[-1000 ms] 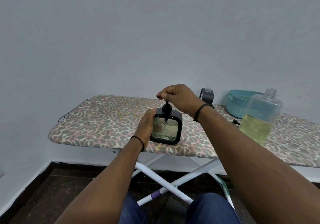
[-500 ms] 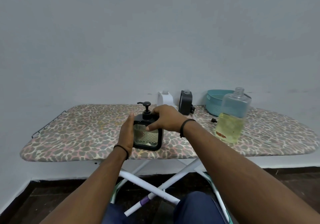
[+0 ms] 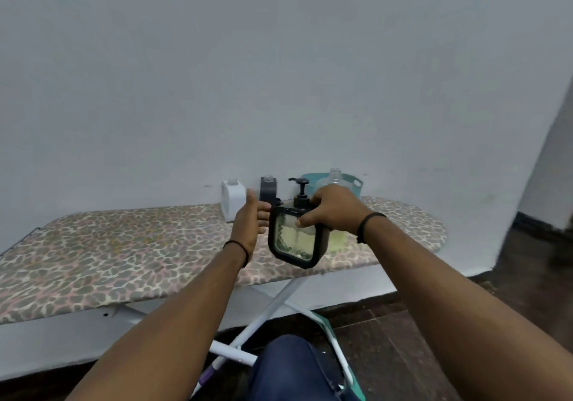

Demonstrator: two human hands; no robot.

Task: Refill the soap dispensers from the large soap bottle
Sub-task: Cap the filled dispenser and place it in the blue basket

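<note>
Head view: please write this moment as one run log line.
right hand: grips square black pump dispenser, lifted | left hand: open beside it | leopard-print ironing board: below

A plain pale grey-blue wall [image 3: 279, 75] fills most of my view. In front of me stands an ironing board [image 3: 93, 264] with a leopard-print cover on crossed white legs [image 3: 273, 304]. The floor [image 3: 387, 354] is dark brown tile. At the right the wall turns a corner [image 3: 533, 158].

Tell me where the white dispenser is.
Head view: the white dispenser stands uncapped at the ironing board's far edge by the wall, just left of the dark grey dispenser.
</note>
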